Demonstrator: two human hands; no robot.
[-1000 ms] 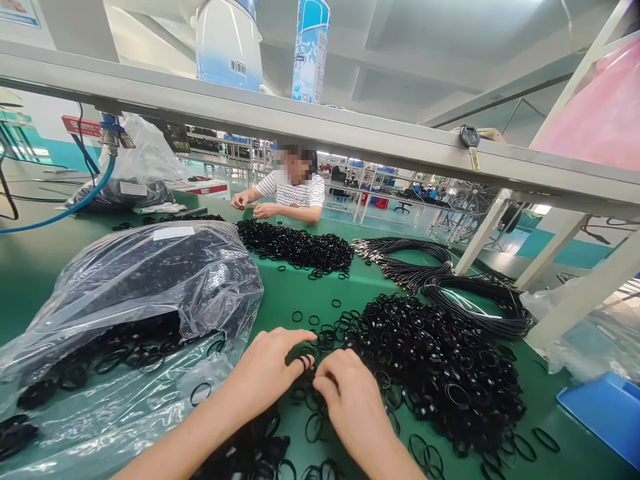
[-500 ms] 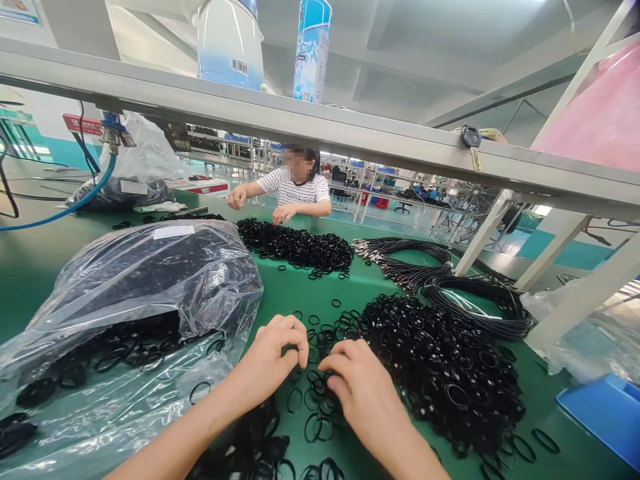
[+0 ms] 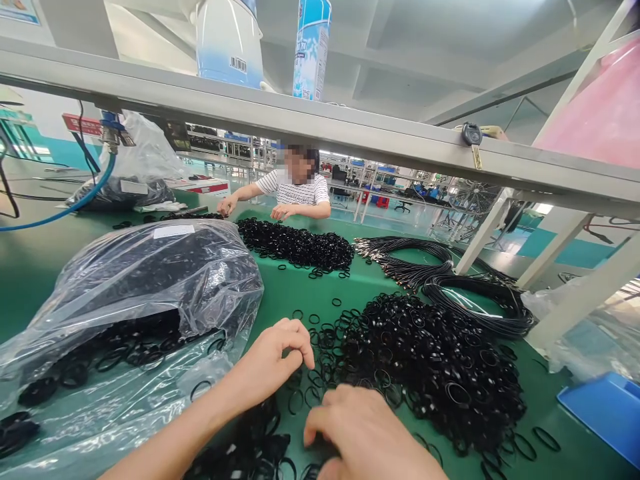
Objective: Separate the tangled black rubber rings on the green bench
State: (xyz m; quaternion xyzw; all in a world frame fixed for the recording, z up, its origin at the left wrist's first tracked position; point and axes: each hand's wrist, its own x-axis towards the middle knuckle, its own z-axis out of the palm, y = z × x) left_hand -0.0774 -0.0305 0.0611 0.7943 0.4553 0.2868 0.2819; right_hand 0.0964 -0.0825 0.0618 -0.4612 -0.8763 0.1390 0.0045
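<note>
My left hand (image 3: 274,363) hovers over loose black rubber rings (image 3: 320,380) on the green table (image 3: 300,293), its fingers curled in towards the thumb; what they hold is hidden. My right hand (image 3: 367,433) is low at the front edge, fingers bent down onto scattered rings, their tips hidden. A big heap of black rings (image 3: 440,367) lies just right of both hands. A clear plastic bag (image 3: 135,293) with more black rings lies to the left, touching my left forearm.
Across the table a person in a striped shirt (image 3: 300,190) works at a second ring pile (image 3: 295,243). Coiled black cables (image 3: 475,297) lie back right, a blue tray (image 3: 605,410) at right. A shelf beam (image 3: 350,143) overhead carries bottles and a key (image 3: 470,137).
My right hand has drawn back towards me and down to the front edge. My left hand stayed put with fingers curled. The person opposite has spread their hands apart.
</note>
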